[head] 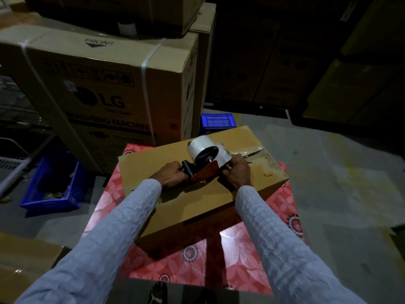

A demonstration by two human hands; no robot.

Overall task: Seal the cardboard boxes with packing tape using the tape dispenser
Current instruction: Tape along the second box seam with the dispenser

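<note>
Left grip (173, 177) clenched round the black handle of the dispenser (202, 166), right grip (236, 172) grasping its red front end by the tape roll (205, 148). Under both grips, the box (197, 202), lying on a red patterned counter (241, 255). Beyond the right grip, tape (254, 154) along the seam. Far left of the left grip, a blue crate (52, 187).

Blue crate (217, 122) half hidden behind cardboard box (197, 194); contents perhaps indiscernible.

Left hand (173, 177), right hand (236, 172) curled, gripping.
</note>
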